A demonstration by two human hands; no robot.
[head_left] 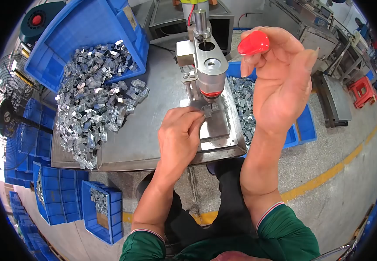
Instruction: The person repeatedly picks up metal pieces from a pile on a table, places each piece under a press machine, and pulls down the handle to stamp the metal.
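Note:
My left hand (177,132) is low over the bench press's base plate, fingers pinched together. At its fingertips is a small shiny metal part (206,112), partly hidden by the fingers. A dark flat piece (198,104) lies just above them, and I cannot make out whether it is held. The silver press head (211,65), with a red ring near its bottom, stands directly above this spot. On the right, my right hand (279,87) is raised, palm facing me, its fingers curled about a glossy red lever knob (253,42). The thumb points up, away from the knob.
A tipped blue bin (84,30) spills a heap of small metal parts (92,104) onto the metal table (149,126). Right of the press, another blue bin (303,126) holds more parts. Blue crates (103,213) stand on the floor at left, beside a fan (8,115).

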